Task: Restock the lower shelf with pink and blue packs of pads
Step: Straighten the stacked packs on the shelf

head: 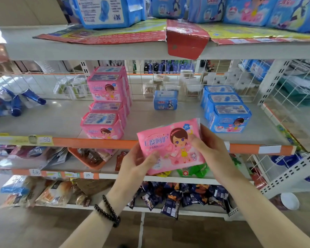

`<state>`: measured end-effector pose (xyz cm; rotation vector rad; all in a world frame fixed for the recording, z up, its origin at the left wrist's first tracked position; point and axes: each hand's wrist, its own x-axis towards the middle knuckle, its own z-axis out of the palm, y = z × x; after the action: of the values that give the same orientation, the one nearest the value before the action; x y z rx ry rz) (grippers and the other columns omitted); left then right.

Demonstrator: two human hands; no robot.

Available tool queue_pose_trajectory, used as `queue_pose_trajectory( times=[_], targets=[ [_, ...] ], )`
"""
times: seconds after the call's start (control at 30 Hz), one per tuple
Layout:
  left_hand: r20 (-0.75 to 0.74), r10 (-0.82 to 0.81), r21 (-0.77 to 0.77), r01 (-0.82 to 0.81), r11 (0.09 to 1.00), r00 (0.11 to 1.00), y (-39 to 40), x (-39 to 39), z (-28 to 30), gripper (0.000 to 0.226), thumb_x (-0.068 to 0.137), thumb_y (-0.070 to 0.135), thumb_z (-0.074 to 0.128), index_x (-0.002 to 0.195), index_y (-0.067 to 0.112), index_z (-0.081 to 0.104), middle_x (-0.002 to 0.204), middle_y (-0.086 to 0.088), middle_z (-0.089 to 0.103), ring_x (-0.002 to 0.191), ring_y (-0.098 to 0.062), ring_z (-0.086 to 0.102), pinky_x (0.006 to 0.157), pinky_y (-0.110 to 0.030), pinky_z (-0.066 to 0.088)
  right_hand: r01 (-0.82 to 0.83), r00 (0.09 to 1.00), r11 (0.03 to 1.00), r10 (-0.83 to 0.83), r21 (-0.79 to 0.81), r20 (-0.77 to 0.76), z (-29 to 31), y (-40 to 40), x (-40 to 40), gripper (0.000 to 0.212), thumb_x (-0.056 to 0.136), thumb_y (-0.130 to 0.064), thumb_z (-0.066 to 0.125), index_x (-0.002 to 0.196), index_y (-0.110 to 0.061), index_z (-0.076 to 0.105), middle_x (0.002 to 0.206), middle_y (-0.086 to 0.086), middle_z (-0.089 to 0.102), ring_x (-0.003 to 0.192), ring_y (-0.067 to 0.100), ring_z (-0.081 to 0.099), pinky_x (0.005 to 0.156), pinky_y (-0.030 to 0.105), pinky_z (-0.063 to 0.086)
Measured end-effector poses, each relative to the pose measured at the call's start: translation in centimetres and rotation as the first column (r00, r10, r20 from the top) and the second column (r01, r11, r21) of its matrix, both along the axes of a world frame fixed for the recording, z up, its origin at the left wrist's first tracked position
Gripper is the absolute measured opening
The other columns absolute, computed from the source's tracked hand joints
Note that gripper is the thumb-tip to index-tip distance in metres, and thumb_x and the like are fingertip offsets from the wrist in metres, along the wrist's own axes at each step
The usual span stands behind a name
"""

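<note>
Restock partly done, judged from the shelf state. On the lower shelf [64,120], centre-left of frame, a pink stack [106,102] is already built, several packs high and deep. At centre-right, 3 blue packs [225,108] are lined front to back. 1 small blue pack [165,100] stands alone between them, towards the back. Bare shelf is left between and around the groups, so more packs are probably to be placed; the upper shelf [97,49] at top of frame is loaded with blue packs.

1 pink pack [170,147] is held at lower centre of frame, in front of the orange shelf edge, not yet on the shelf. It is tilted, printed face towards the camera. It is gripped by both: left hand [138,161] on its lower-left corner, thumb over the front; right hand [209,149] on its right edge, fingers curled round. Likely slot: by the pink stack.
</note>
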<state>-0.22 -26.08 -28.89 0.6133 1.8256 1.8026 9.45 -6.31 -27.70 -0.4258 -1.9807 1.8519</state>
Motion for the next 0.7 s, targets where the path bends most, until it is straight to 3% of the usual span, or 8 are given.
queue_pose_trajectory(
  times=[0.07,0.17,0.43,0.5,0.53,0.6,0.63,0.7],
  targets=[
    [0.006,0.011,-0.028,-0.011,1.000,1.000,0.1,0.4,-0.1,0.042,0.088,0.035,0.072,0.124,0.017,0.062,0.115,0.003,0.075,0.108,-0.016,0.071,0.097,-0.040,0.055,-0.016,0.999,0.997,0.014,0.077,0.033,0.0,-0.7,-0.3,0.031,0.090,-0.045,0.060,0.112,-0.024,0.065,0.075,-0.009,0.065,0.071,0.004,0.056,0.069,0.018,0.045],
    [0.039,0.021,-0.050,-0.019,0.999,0.999,-0.1,0.4,-0.3,0.042,0.087,0.033,0.069,0.124,0.015,0.063,0.116,0.003,0.075,0.110,-0.016,0.071,0.101,-0.043,0.054,-0.038,0.996,0.988,0.027,0.147,0.081,0.1,-1.3,-0.8,0.040,0.089,-0.054,0.057,0.119,-0.028,0.062,0.099,-0.017,0.074,0.090,-0.004,0.067,0.072,0.008,0.046],
    [0.057,0.097,-0.073,-0.093,0.993,0.994,-1.0,0.1,-0.5,0.044,0.082,0.033,0.073,0.120,0.014,0.065,0.111,0.001,0.077,0.105,-0.019,0.073,0.089,-0.036,0.059,-0.108,0.991,0.980,0.092,0.165,0.099,0.2,-1.4,-1.3,0.039,0.093,-0.051,0.054,0.125,-0.029,0.058,0.112,-0.017,0.072,0.105,-0.001,0.066,0.089,0.019,0.051],
    [0.076,0.131,-0.056,-0.126,0.990,0.988,-1.2,0.2,-0.6,0.044,0.079,0.031,0.074,0.119,0.014,0.064,0.109,0.000,0.077,0.101,-0.018,0.074,0.083,-0.031,0.060,-0.116,0.990,0.981,0.102,0.158,0.094,0.0,-1.5,-1.5,0.061,0.089,-0.055,0.054,0.144,-0.030,0.043,0.117,-0.032,0.064,0.110,-0.012,0.059,0.099,0.021,0.047],
    [0.083,0.143,-0.047,-0.139,0.989,0.986,-1.3,0.2,-0.5,0.044,0.079,0.030,0.074,0.118,0.014,0.064,0.107,0.000,0.077,0.096,-0.016,0.075,0.078,-0.027,0.061,-0.107,0.991,0.984,0.095,0.142,0.091,0.0,-1.7,-1.6,0.079,0.086,-0.059,0.055,0.154,-0.033,0.025,0.114,-0.037,0.060,0.110,-0.015,0.057,0.101,0.020,0.044],
    [0.091,0.165,-0.026,-0.163,0.986,0.982,-1.4,0.5,-0.3,0.042,0.078,0.028,0.074,0.116,0.013,0.065,0.103,-0.001,0.078,0.073,-0.005,0.072,0.061,-0.017,0.056,-0.086,0.995,0.988,0.078,0.131,0.069,-0.3,-2.1,-1.6,0.093,0.082,-0.061,0.056,0.155,-0.039,0.002,0.113,-0.026,0.061,0.106,-0.009,0.062,0.093,0.019,0.047],
    [0.092,0.178,-0.021,-0.177,0.984,0.980,-1.4,0.6,-0.1,0.041,0.078,0.028,0.074,0.115,0.013,0.065,0.101,-0.002,0.078,0.064,-0.003,0.067,0.055,-0.015,0.052,-0.070,0.996,0.988,0.063,0.134,0.057,-0.4,-2.2,-1.6,0.091,0.083,-0.060,0.056,0.153,-0.038,0.003,0.118,-0.019,0.061,0.104,-0.004,0.065,0.089,0.019,0.049],
    [0.078,0.203,-0.021,-0.202,0.979,0.976,-1.6,0.6,0.2,0.041,0.077,0.029,0.075,0.115,0.015,0.065,0.102,-0.002,0.078,0.067,-0.006,0.068,0.056,-0.016,0.052,-0.041,0.999,0.988,0.035,0.147,0.041,-0.6,-2.3,-1.8,0.081,0.086,-0.063,0.057,0.148,-0.034,0.011,0.130,-0.014,0.057,0.105,-0.001,0.066,0.089,0.021,0.049]
  ],
)
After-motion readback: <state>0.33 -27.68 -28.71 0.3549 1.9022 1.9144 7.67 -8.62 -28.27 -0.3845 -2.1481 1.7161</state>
